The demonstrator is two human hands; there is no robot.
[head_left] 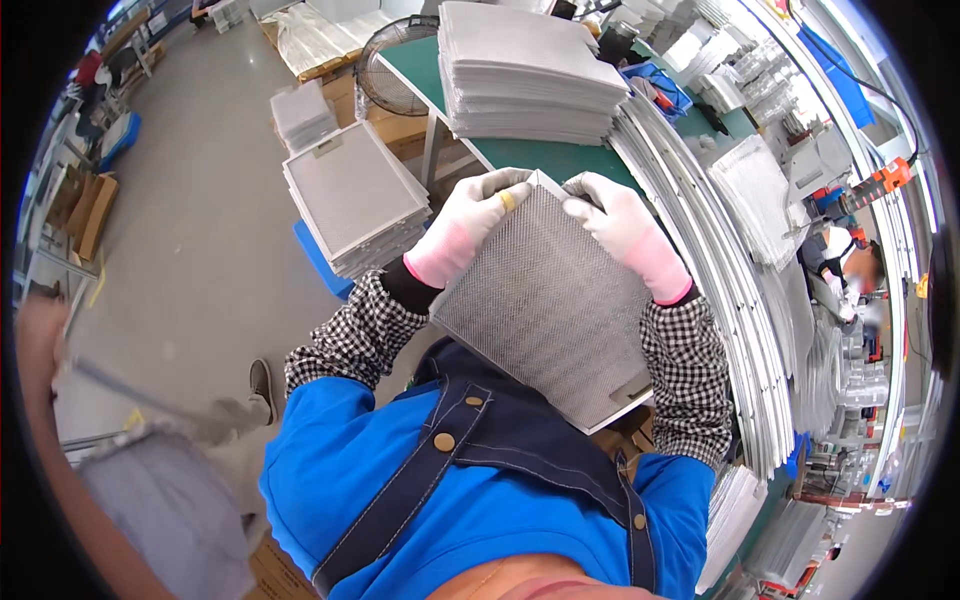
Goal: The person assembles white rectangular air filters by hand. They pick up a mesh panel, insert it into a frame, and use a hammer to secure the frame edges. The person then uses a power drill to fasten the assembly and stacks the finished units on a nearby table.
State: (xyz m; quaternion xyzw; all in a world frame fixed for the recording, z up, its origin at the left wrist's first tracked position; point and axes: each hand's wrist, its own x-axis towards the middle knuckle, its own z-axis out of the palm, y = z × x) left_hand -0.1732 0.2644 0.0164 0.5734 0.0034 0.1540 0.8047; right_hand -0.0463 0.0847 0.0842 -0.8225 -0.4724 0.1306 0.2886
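A square metal mesh filter panel (560,300) with a thin, light frame is tilted in front of my chest, one corner pointing away from me. My left hand (470,225), in a white and pink glove with a yellow band on one finger, grips the frame left of that far corner. On the other side of the corner, my right hand (628,232) in a matching glove pinches the edge, thumb over the mesh. The panel's near corner has a small rectangular tab. Fingers under the panel are hidden.
A tall stack of panels (530,75) stands on the green table (575,158) ahead. Another panel stack (350,190) sits left, near a fan (395,65). Long metal strips (700,260) line my right. An orange power tool (880,185) hangs right; a co-worker (835,255) is beyond.
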